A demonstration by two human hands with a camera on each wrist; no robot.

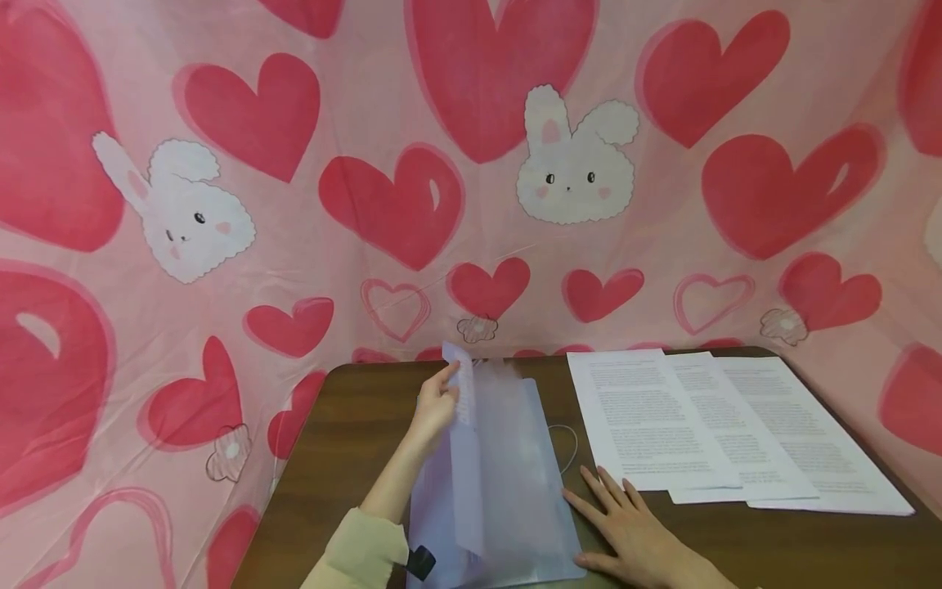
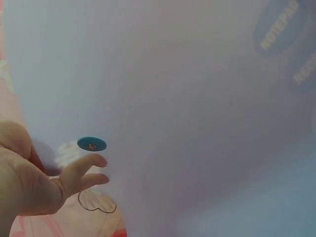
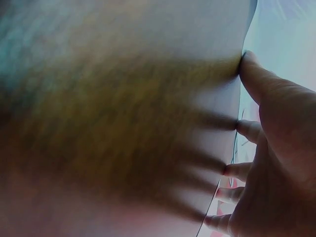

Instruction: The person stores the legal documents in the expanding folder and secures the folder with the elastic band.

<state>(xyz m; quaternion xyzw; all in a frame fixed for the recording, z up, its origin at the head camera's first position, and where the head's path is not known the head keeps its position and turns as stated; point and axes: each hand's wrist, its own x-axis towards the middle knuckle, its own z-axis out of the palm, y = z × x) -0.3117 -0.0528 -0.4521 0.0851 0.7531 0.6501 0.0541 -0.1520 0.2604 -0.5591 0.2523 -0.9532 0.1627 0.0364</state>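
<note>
A translucent purple-blue plastic document folder [image 1: 526, 483] lies on the table with its cover [image 1: 465, 474] lifted. My left hand [image 1: 436, 402] pinches that cover near its far edge. In the left wrist view the cover fills most of the picture, with a round teal button [image 2: 92, 143] beside the left hand's [image 2: 37, 180] fingers. Just right of the folder, my right hand [image 1: 633, 536] rests with fingers spread, its fingertips near the folder's edge. The right wrist view has the right hand's [image 3: 284, 143] fingertips touching the tabletop. A thin elastic loop [image 1: 576, 450] sticks out from the folder's right side.
Several overlapping printed sheets [image 1: 648, 417] lie on the dark brown table [image 1: 353, 425] to the right of the folder. Behind the table hangs a pink cloth [image 1: 500, 237] with hearts and rabbits. A black strap piece [image 1: 421, 563] sits at the left wrist.
</note>
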